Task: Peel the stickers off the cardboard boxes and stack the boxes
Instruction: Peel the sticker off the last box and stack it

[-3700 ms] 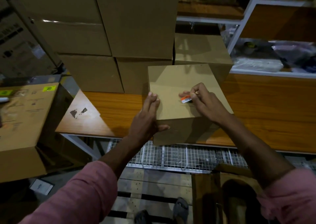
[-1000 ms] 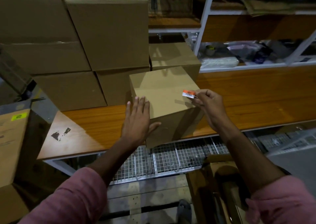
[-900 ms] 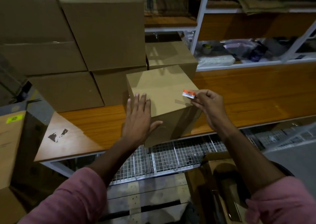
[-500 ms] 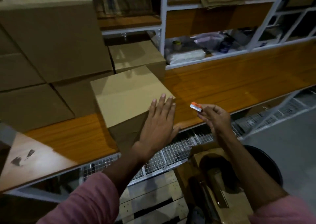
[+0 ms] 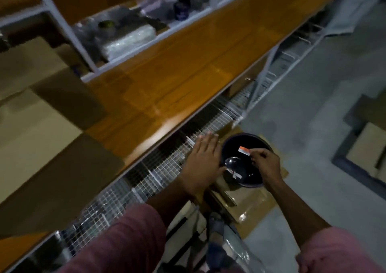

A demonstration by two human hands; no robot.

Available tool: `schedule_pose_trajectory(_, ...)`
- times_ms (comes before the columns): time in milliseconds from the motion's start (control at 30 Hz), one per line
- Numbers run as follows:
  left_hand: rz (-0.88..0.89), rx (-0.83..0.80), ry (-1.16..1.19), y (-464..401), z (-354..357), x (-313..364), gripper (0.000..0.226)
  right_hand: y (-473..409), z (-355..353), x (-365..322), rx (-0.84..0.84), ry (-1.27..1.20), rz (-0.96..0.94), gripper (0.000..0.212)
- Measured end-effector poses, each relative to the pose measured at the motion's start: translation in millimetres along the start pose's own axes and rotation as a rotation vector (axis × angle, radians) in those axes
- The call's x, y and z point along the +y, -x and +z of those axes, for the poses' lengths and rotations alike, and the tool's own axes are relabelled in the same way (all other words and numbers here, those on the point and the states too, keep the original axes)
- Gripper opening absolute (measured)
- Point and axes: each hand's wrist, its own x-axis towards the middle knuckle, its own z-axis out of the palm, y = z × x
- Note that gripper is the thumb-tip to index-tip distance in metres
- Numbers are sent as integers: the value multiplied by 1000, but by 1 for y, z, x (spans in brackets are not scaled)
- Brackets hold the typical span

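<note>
Sticker (image 5: 244,150): one, pinched by right hand (image 5: 265,164) over bin (image 5: 229,145) | left hand (image 5: 203,160): flat, empty

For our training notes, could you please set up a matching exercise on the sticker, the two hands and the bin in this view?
Things:
1. sticker
2. left hand
3. black bin
4. wooden shelf

States or places:
A. on the floor, below the right hand
B. pinched above the bin
C. orange-brown, beyond the wire grid
D. open, fingers straight

Pairs: 1-B, 2-D, 3-A, 4-C
</note>
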Motion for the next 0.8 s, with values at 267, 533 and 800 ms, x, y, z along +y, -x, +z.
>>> schedule_pose_trajectory(267, 16, -47, 39, -49, 42, 21, 78, -62, -23, 50, -32, 83, 94, 13)
schedule_pose_trajectory(533, 2, -267, 43, -58, 65, 21, 84, -90, -19, 76, -48, 114, 184, 10)
schedule_pose_trajectory(800, -21, -305, 53, -68, 76, 19, 81, -101, -23, 78, -43, 149, 174, 11)
